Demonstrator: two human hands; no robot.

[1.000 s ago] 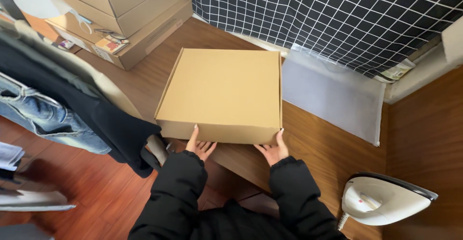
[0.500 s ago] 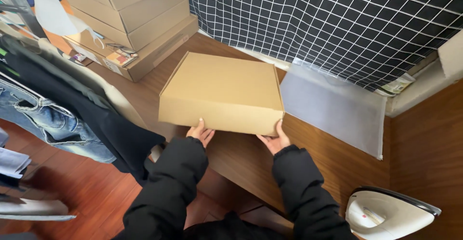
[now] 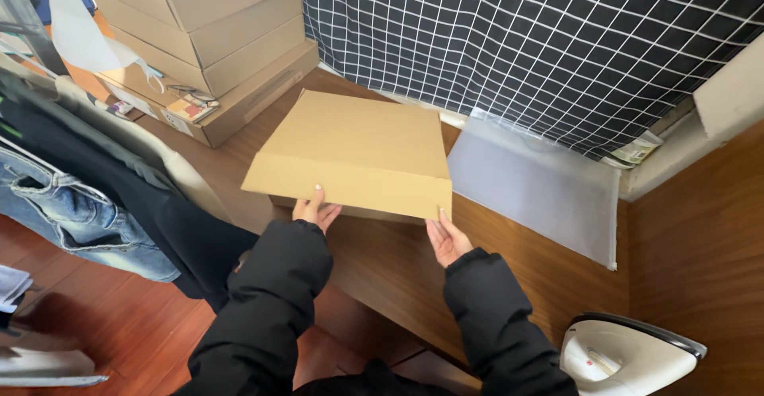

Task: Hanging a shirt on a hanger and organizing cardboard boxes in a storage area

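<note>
Cardboard box (image 3: 354,153) sits on the wooden table (image 3: 398,261), just past both hands. Left hand (image 3: 316,210) and right hand (image 3: 446,239) are apart, each gripping its raised front lid edge. Best to lift both sides evenly.

Wooden tabletop (image 3: 398,261), brown, seen from above, its near edge running diagonally toward the lower right. Resting on it: a flat cardboard box (image 3: 354,153) near the middle, its lid raised at the front; a stack of cardboard boxes (image 3: 199,38) at the far left corner; a pale translucent sheet (image 3: 541,197) just right of the flat box, partly under a black checked cloth (image 3: 525,38) along the back. A white iron (image 3: 629,356) sits at the lower right edge.
</note>
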